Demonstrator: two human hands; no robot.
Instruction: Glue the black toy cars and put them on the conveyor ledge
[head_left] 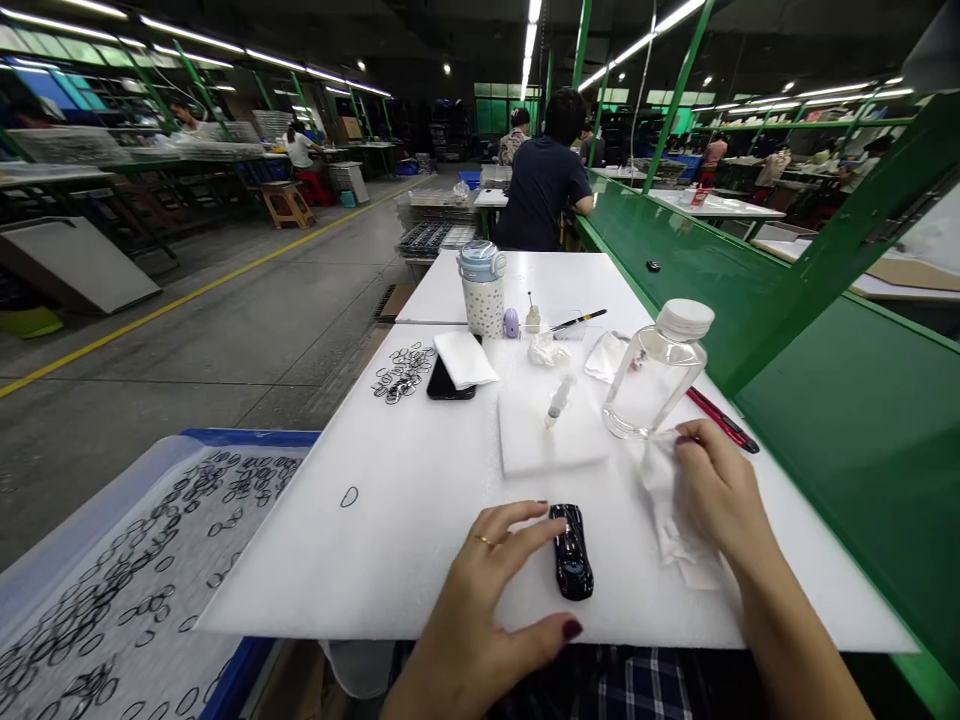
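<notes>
A glossy black toy-car-shaped piece [572,555] lies on the white table close to its front edge. My left hand [499,580] is beside it, thumb and fingers spread apart, with a fingertip at the piece's upper left side. To the right, my right hand [720,490] pinches a crumpled white tissue [671,510] that hangs down to the tabletop. Just beyond that hand stands a clear bottle [649,375] with a white cap. A small syringe-like tube [558,400] rests on a white foam pad [555,450] ahead of the black piece.
A red and black box cutter [724,420] lies by the green partition [840,400]. Thin black rings [403,373] are heaped left of a phone [450,383] under folded tissue. A lidded cup [484,295] stands behind. A blue-rimmed tray [259,436] of rings sits at lower left.
</notes>
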